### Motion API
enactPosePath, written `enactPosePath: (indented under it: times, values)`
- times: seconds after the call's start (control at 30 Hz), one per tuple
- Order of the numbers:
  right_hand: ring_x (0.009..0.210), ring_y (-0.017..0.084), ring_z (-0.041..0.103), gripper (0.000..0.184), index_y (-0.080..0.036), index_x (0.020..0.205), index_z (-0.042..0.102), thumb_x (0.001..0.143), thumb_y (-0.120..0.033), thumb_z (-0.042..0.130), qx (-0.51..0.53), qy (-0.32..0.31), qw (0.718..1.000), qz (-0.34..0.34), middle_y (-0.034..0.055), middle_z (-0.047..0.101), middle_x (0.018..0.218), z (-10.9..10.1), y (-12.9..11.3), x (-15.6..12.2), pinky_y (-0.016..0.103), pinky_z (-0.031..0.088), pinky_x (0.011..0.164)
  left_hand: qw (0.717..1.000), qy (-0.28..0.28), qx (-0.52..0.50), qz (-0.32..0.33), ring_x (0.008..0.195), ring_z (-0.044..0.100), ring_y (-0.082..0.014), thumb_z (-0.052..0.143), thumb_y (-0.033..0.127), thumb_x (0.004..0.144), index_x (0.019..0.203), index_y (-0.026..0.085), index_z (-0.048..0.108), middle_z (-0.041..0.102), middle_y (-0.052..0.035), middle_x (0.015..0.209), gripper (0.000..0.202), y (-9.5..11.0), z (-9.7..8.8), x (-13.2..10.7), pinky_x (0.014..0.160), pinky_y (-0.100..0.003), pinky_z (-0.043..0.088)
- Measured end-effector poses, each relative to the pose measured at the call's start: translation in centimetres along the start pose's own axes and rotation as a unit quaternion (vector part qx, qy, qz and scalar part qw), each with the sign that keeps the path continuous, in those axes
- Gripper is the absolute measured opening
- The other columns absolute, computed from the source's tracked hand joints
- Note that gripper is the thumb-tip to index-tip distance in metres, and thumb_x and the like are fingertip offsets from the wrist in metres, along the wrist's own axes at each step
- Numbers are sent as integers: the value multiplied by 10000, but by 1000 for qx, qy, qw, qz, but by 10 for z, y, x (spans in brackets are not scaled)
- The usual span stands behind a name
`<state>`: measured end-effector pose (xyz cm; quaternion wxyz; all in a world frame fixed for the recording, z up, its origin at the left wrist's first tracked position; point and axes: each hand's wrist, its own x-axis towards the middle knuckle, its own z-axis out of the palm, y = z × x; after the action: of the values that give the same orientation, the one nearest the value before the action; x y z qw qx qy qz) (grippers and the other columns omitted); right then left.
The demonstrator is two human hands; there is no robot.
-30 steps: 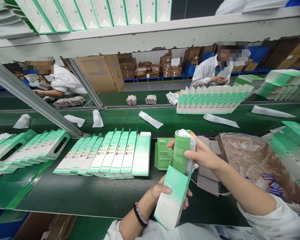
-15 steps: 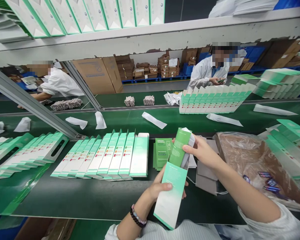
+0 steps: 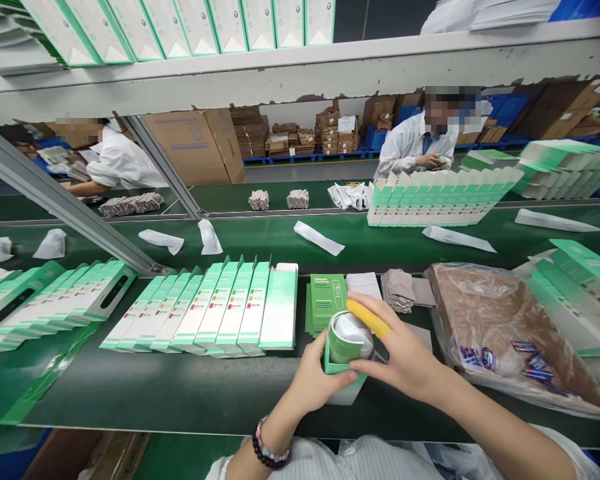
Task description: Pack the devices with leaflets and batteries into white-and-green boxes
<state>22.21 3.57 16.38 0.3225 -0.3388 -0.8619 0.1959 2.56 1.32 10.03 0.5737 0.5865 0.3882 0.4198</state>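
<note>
My left hand (image 3: 309, 381) is wrapped round a green-and-white carton (image 3: 349, 396), which now stands with its open top tilted up at me. A curled green leaflet (image 3: 341, 348) sticks out of that opening, bent around a white wrapped item (image 3: 353, 329). My right hand (image 3: 405, 357), a yellow cover on one finger, grips the leaflet and the wrapped item from the right at the carton's mouth. How deep they sit inside is hidden. Just behind lies a stack of green leaflets (image 3: 326, 293).
Left of my hands, a row of cartons (image 3: 215, 307) leans on the bench. To the right are folded grey pouches (image 3: 398, 288) and a plastic-lined box (image 3: 447, 300) holding batteries (image 3: 536, 367). White packets (image 3: 319, 237) lie on the green belt (image 3: 260, 235). Two people work beyond.
The carton has tipped more upright, its opening now facing me. The leaflet and white item sit lower in it, and my right hand has come down to the carton's mouth.
</note>
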Motion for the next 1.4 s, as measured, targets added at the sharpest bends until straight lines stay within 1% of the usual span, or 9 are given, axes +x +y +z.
enactPosePath:
  times: [0.23,0.63,0.77,0.83,0.9,0.93,1.03,1.27,1.4]
  values:
    - [1000,249,612,321,-86,1134,638,821,-138,690,-171,128,958,-190,146,717,1097,23,-14,-19,459,469,977,998,21,54,10,922,657,-231,802,270,692,1160,177,577,707,-60,1071,528,-7,3,-12,817,-307,521]
    - [1047,225,616,218,-135,999,681,881,-111,500,-268,59,951,-144,99,724,1087,52,-46,-22,460,317,1080,997,-5,63,45,1057,632,-234,753,198,729,1232,231,566,660,-46,1153,537,-12,-3,-17,914,-321,498]
    - [1067,218,611,293,-177,1105,635,868,-127,469,-233,59,963,-124,68,720,1091,37,-26,-46,467,302,1113,997,-17,74,29,941,649,-236,784,281,715,1167,197,600,660,-59,1053,495,-16,-4,-21,823,-322,516]
    - [1047,244,624,330,-188,1152,604,864,-169,444,-260,111,958,-53,88,718,1067,14,8,-74,478,369,1059,996,-14,82,15,922,651,-245,800,317,701,1144,192,606,662,-68,1041,500,-19,-5,-22,821,-337,510]
    - [1005,310,641,280,-187,1078,624,876,-209,432,-338,187,903,188,149,703,1004,-17,51,-107,517,448,932,996,-4,91,12,919,649,-255,808,337,691,1123,192,613,665,-74,1040,496,-21,-6,-23,834,-354,500]
    - [933,323,662,249,-197,1017,637,886,-247,432,-369,155,863,309,156,698,930,-32,73,-124,501,481,840,996,-1,92,12,918,650,-257,807,343,691,1119,194,614,667,-76,1043,493,-22,-6,-22,835,-358,497]
    - [498,301,622,235,-226,670,618,862,-315,516,-363,92,821,430,117,579,506,-65,126,-167,453,431,539,997,-1,80,14,933,649,-258,801,356,701,1119,197,612,675,-72,1044,486,-23,-6,-16,834,-353,489]
    - [537,371,660,51,-215,727,577,754,-259,580,-322,-12,791,520,100,603,496,-66,172,-197,428,449,516,997,-4,72,6,914,641,-253,808,376,690,1098,182,606,686,-68,1001,494,-23,-3,-6,787,-327,479]
    - [735,401,701,274,-151,977,575,794,-355,580,-303,86,799,513,167,709,750,-64,138,-158,476,516,646,998,1,65,4,965,644,-266,811,368,688,1111,180,599,677,-83,1047,509,-24,-1,-8,828,-345,480]
